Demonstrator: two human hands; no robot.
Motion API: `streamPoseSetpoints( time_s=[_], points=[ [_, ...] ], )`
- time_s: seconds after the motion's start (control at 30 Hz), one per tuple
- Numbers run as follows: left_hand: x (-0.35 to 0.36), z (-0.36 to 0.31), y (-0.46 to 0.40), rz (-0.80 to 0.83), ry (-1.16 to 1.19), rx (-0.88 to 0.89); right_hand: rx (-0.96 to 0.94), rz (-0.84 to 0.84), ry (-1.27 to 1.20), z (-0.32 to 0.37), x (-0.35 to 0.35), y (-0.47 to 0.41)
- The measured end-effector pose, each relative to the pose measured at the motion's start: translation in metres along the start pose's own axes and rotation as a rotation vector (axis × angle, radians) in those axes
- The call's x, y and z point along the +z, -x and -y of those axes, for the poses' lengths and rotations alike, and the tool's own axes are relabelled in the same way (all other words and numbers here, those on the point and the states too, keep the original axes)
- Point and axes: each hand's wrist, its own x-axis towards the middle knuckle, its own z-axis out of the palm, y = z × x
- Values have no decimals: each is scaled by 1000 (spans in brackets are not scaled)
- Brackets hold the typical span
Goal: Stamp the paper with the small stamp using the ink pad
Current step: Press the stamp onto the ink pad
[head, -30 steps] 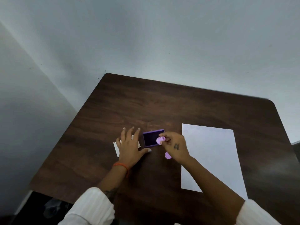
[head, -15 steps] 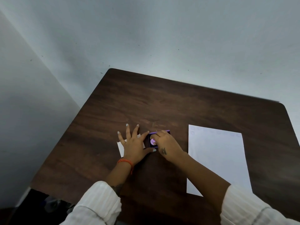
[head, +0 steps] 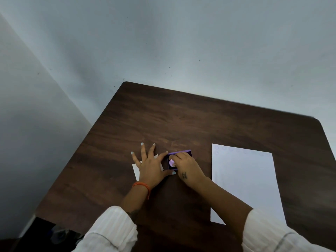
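Pressing down on the purple ink pad (head: 180, 159), the right hand (head: 189, 168) has its fingers curled tight around the small stamp (head: 171, 162), a pale lilac piece whose rounded top shows between the thumb and the forefinger. The stamp stands on the dark inked face of the pad, toward its left side. Most of the pad is hidden under the knuckles; only its far rim and left part show.

Just left of it, the left hand (head: 151, 166) lies flat on the table (head: 181, 120) with all its fingers spread wide and nothing gripped. The forefinger reaches to the far left corner of the pad, and the thumb stretches along the near left corner, so the pad sits in the fork between them. The palm rests on a small white card (head: 136, 170), whose left edge pokes out from under it. An orange band (head: 142, 186) circles that wrist, and both forearms come out of white sleeves (head: 109, 231).

The paper (head: 243, 182) lies to the right of the hands, apart from them, a long white sheet running from far to near on the dark wood. Faint ring-shaped marks run in a row along its far edge, too pale to make out clearly.
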Motion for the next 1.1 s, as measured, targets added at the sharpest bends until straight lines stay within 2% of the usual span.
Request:
streamPoseSetpoints(
  time_s=[0.1,0.17,0.27,0.3,0.47,0.7,0.97,1.1],
  points=[
    [-1,-1,3,6,9,-7,152,-102,-247,3,-14,-3],
    [-1,-2,4,12,3,-7,207,-139,-314,6,-20,-10],
    [-2,-2,5,17,-28,-6,179,91,-164,10,-16,-13],
    [-2,-2,5,18,-37,-4,138,105,-113,11,-11,-10],
    [-2,-3,5,22,-41,-7,62,19,26,11,3,-1],
    [-1,-1,3,23,-36,8,31,67,118,9,5,-5],
    [1,0,0,24,-46,22,-58,-18,95,1,12,-1],
    [-2,-2,1,33,-46,23,-37,-13,47,-1,12,-2]
  ],
)
